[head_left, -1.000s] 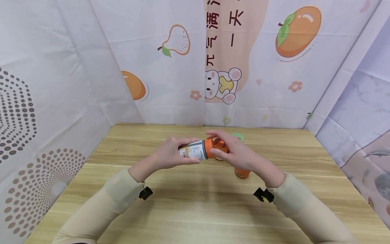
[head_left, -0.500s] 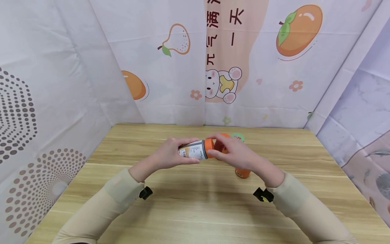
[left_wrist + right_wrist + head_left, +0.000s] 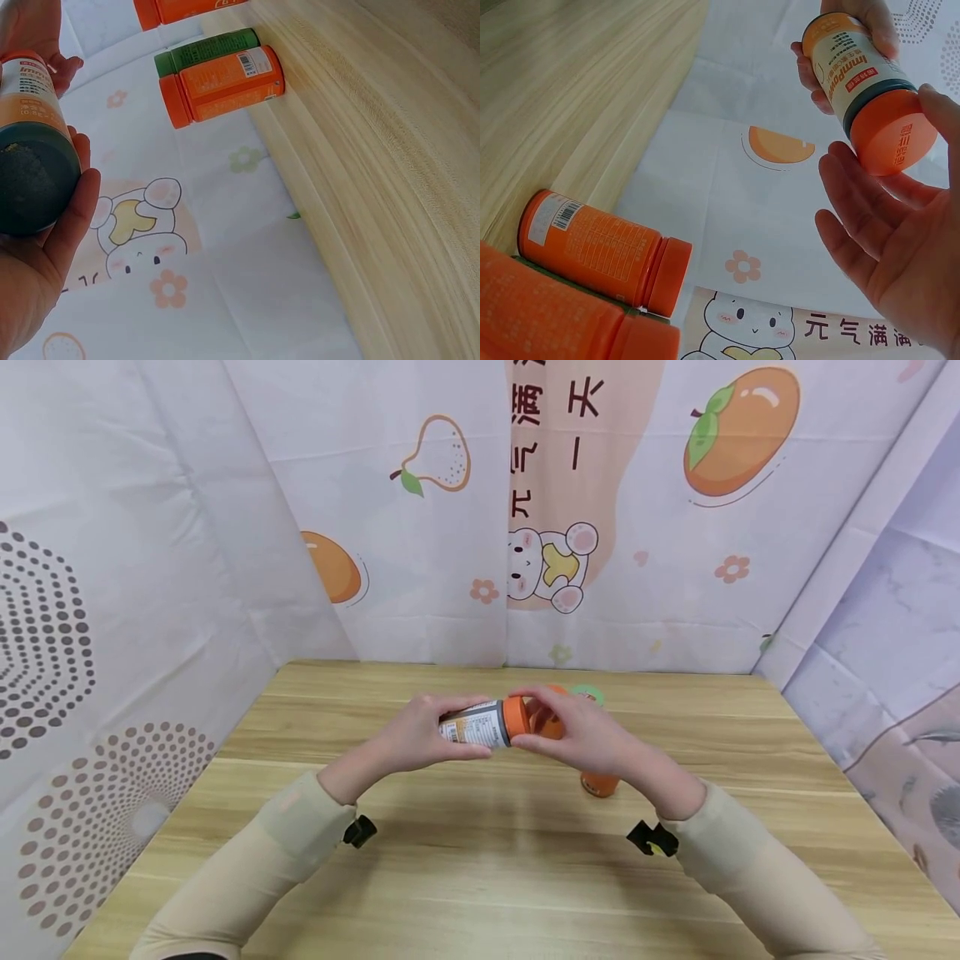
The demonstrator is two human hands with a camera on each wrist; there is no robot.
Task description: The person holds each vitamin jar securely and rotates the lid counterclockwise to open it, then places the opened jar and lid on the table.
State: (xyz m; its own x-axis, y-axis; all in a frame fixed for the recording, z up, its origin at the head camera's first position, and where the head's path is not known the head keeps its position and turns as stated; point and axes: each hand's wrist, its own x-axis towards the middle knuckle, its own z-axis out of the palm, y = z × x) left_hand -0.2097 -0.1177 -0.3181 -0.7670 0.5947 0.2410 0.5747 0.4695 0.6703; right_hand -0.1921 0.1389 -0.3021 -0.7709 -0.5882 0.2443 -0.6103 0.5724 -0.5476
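A supplement bottle (image 3: pixel 476 727) with a white-and-orange label and dark base lies tilted on its side in the air above the table. My left hand (image 3: pixel 420 735) grips its body, thumb on the near side and fingers across the far side. At the other end is its orange cap (image 3: pixel 515 718), which my right hand (image 3: pixel 581 732) pinches between thumb and fingertips. In the right wrist view the cap (image 3: pixel 896 135) sits on the bottle with the thumb and fingers against its edge. The left wrist view shows the bottle's dark bottom (image 3: pixel 34 180).
Behind and below my right hand, two orange bottles (image 3: pixel 600 784) and a green-lidded bottle (image 3: pixel 588 695) stand on the wooden table (image 3: pixel 495 877). My right hand partly hides them. A printed curtain (image 3: pixel 450 635) hangs along the table's back edge.
My right fingers have closed in on the orange cap, after being more spread around it. The bottle and left hand have hardly moved. The head view has shifted slightly.
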